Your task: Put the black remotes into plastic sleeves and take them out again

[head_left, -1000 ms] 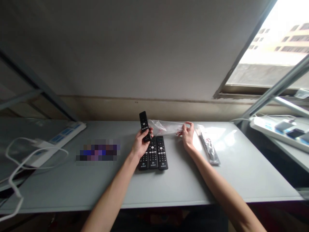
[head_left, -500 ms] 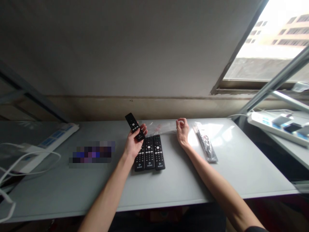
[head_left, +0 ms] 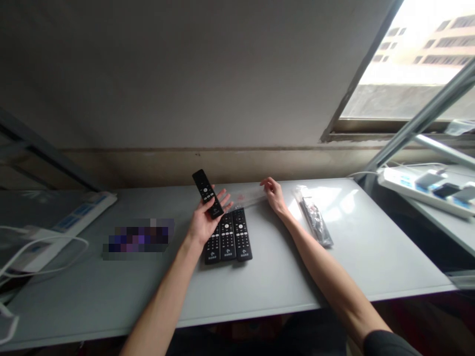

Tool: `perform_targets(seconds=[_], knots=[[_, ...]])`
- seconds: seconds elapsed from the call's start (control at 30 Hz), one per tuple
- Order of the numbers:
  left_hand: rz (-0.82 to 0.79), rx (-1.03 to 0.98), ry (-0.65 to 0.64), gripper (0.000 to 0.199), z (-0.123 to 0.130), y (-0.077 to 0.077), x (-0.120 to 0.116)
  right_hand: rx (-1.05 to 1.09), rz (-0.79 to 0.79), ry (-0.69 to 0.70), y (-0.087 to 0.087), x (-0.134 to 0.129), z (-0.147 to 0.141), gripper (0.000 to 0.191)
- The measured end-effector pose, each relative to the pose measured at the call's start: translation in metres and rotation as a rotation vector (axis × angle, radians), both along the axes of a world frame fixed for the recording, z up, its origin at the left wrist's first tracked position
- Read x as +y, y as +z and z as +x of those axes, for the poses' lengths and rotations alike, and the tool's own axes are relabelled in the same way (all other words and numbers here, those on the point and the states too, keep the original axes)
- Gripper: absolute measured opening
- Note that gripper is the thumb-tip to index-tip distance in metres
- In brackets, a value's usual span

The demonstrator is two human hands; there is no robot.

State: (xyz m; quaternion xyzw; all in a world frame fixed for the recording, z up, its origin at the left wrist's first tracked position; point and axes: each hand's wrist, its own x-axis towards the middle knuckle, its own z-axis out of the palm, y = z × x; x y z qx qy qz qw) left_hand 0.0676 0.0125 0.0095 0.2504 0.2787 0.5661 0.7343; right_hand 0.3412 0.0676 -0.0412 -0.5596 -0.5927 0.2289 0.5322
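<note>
My left hand [head_left: 205, 220] holds a black remote control [head_left: 208, 194], tilted above the table, with the thumb on its face and the other fingers spread behind it. Below it, three more black remotes [head_left: 227, 236] lie side by side, buttons up, the leftmost partly covered by my hand. A clear plastic bag [head_left: 248, 198] lies flat behind them. At the bag's right end is my right hand [head_left: 275, 195], its fingers loosely bent and apart with nothing visible in them. Farther right lies a remote in a clear wrapper [head_left: 316, 220].
The grey table [head_left: 267, 291] backs onto a wall. A blurred-out patch [head_left: 139, 238] lies at left. Power strips stand at the left [head_left: 74, 222] and right [head_left: 426, 193], with white cables [head_left: 87, 242]. A metal frame [head_left: 419, 121] rises by the window.
My right hand has shifted slightly left and its fingers have loosened from a closed curl. The fingers of my left hand have spread while the remote stays in it. The view has turned slightly.
</note>
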Motion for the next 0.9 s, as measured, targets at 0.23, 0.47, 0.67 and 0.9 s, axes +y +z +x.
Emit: perform_targets(seconds=[0.23, 0.47, 0.67, 0.9], knots=[[-0.131, 0.077, 0.021, 0.053, 0.0, -0.001, 0.001, -0.316, 0.089, -0.115, -0.001, -0.014, -0.005, 0.024], [-0.126, 0.049, 0.039, 0.056, 0.0, 0.0, 0.001, -0.639, 0.214, 0.327, -0.006, -0.034, -0.01, 0.024], [-0.013, 0.004, -0.045, 0.053, -0.001, 0.004, -0.004, -0.683, 0.268, 0.184, -0.005, -0.035, -0.019, 0.019], [0.06, -0.014, -0.092, 0.056, 0.001, 0.007, -0.007, -0.738, 0.245, 0.016, 0.0, -0.04, -0.045, 0.021]])
